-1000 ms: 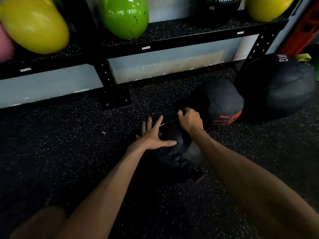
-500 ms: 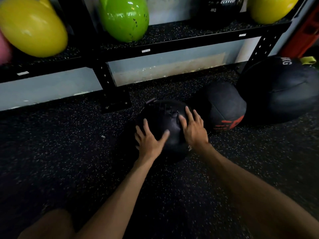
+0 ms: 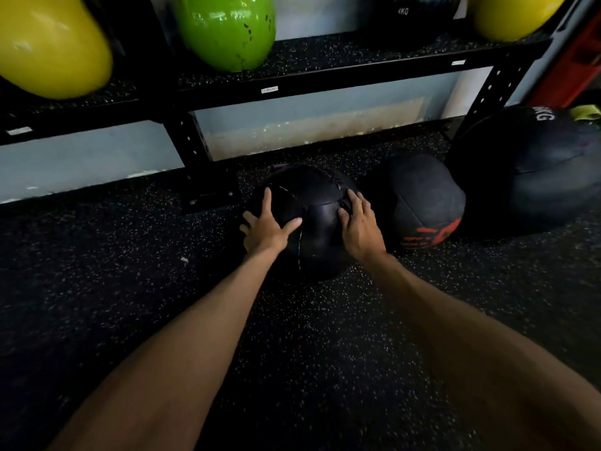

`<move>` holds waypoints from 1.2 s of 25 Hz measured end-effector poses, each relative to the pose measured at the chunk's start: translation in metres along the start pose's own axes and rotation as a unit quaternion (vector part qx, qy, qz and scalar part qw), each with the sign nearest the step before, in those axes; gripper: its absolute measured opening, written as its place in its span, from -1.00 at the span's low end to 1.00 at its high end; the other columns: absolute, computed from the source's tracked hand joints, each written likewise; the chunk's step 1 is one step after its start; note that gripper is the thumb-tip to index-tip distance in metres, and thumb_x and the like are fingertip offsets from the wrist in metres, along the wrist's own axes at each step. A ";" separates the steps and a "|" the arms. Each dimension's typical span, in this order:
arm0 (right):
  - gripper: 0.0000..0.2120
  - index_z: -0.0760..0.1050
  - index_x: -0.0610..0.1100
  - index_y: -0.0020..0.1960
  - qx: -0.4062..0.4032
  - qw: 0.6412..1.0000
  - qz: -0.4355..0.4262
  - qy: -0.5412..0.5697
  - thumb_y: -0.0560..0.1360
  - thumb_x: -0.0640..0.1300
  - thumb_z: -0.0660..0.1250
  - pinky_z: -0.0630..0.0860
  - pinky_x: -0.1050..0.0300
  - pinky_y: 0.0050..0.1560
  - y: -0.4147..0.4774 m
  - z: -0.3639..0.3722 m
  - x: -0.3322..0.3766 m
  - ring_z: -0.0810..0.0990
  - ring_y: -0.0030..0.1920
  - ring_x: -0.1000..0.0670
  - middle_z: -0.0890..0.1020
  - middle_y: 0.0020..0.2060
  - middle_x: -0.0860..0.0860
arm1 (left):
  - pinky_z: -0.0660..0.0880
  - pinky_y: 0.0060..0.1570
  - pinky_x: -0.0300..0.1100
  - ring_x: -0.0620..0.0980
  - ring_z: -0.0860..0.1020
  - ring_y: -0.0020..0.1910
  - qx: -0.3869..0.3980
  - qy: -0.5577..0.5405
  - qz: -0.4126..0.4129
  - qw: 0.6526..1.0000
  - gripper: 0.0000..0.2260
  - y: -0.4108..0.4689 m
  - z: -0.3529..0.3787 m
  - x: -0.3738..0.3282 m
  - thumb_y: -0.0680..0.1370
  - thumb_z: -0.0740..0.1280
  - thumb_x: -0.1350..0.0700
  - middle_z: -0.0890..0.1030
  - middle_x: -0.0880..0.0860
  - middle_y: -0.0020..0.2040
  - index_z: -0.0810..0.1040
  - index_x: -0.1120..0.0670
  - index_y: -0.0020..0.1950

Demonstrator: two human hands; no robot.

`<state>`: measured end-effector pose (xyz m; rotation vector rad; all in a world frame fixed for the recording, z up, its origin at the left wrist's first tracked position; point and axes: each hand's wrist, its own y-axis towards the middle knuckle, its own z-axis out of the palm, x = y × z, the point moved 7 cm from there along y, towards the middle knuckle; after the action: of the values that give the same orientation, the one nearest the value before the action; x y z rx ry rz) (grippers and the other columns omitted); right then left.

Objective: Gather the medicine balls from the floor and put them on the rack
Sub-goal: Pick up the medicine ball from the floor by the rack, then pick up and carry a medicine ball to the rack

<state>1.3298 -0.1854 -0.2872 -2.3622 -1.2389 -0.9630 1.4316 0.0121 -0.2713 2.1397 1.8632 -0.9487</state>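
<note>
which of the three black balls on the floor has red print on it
The middle medicine ball, between the ball under both hands and the biggest ball at far right. Red markings show low on its front; the other two show none.

Both bare forearms reach forward and down from the bottom corners of the view, drawing closer together toward the wrists. The left hand [image 3: 268,227] lies palm down with its fingers [image 3: 267,200] spread wide — the index pointing straight ahead, the thumb stretched out toward the right, the outer fingers splayed to the left. The right hand [image 3: 361,226] is also palm down, its fingers held closer together and angled slightly inward, the thumb set toward the left. The two hands sit at about the same height, apart from each other, with both wrists fairly straight — neither hand is curled into a fist.
</note>
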 end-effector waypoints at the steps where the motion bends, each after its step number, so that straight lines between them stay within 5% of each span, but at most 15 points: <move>1: -0.47 0.09 -0.05 0.61 0.009 1.000 0.009 0.008 0.69 0.07 0.06 0.15 -0.11 0.55 0.009 -0.002 0.002 0.11 0.58 -0.15 0.13 0.59 -0.11 | 0.35 0.31 0.19 0.34 0.15 0.50 -0.011 0.005 0.001 1.000 -0.18 0.002 0.000 -0.004 0.50 0.34 -0.28 0.03 0.26 0.58 -0.14 -0.30 0.58; 7: -0.43 0.14 -0.06 0.58 0.111 0.991 0.074 -0.018 0.61 -0.06 0.21 0.33 -0.16 0.42 -0.009 -0.021 0.008 0.34 0.41 -0.33 0.35 0.44 -0.26 | 0.42 0.25 0.11 0.26 0.44 0.36 0.027 0.148 0.030 0.988 -0.26 -0.019 -0.028 -0.017 0.55 0.30 -0.25 0.36 0.23 0.46 0.00 -0.11 0.61; 11: -0.66 0.47 -0.23 0.33 0.126 0.982 0.080 -0.118 0.61 -0.15 0.18 0.47 -0.09 0.20 -0.051 -0.136 0.068 0.52 0.26 -0.31 0.57 0.25 -0.25 | 0.47 0.17 0.01 0.20 0.53 0.27 0.057 0.222 0.083 0.970 -0.61 -0.079 -0.100 -0.090 0.62 0.26 -0.05 0.53 0.17 0.33 0.43 0.05 0.42; 15: -0.69 0.47 -0.24 0.29 0.142 0.973 0.119 -0.136 0.64 -0.19 0.10 0.47 -0.06 0.14 -0.101 -0.271 0.150 0.56 0.21 -0.26 0.57 0.23 -0.23 | 0.51 0.18 -0.01 0.17 0.55 0.23 0.171 0.213 0.162 0.948 -0.69 -0.177 -0.167 -0.207 0.60 0.28 -0.05 0.58 0.14 0.27 0.54 0.03 0.30; 23: -0.75 0.52 -0.18 0.18 0.115 0.957 0.224 -0.147 0.65 -0.14 0.11 0.56 -0.10 0.05 -0.267 -0.524 0.287 0.63 0.09 -0.22 0.65 0.07 -0.16 | 0.50 0.18 0.03 0.18 0.54 0.22 0.324 0.287 0.354 0.829 -0.70 -0.408 -0.277 -0.379 0.60 0.28 -0.09 0.58 0.13 0.24 0.54 0.01 0.26; 27: -0.75 0.50 -0.16 0.15 0.063 0.941 0.310 -0.120 0.65 -0.08 0.11 0.58 -0.16 0.04 -0.360 -0.593 0.297 0.64 0.05 -0.23 0.66 0.05 -0.17 | 0.51 0.13 0.04 0.14 0.57 0.12 0.354 0.327 0.453 0.750 -0.82 -0.498 -0.281 -0.424 0.58 0.28 -0.12 0.64 0.09 0.11 0.54 -0.03 0.02; 30: -0.79 0.47 -0.09 0.05 0.022 0.917 0.388 -0.091 0.63 -0.01 0.13 0.55 -0.08 -0.04 -0.445 -0.633 0.283 0.64 0.00 -0.20 0.65 0.01 -0.13 | 0.52 0.03 -0.01 0.08 0.58 0.07 0.383 0.346 0.518 0.682 -0.81 -0.583 -0.263 -0.452 0.60 0.27 -0.11 0.62 0.03 0.09 0.54 -0.02 0.06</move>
<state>0.8146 -0.0971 0.3499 -2.5866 -0.2657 -0.4473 0.9690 -0.1084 0.3487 3.6332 -0.1579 -0.6451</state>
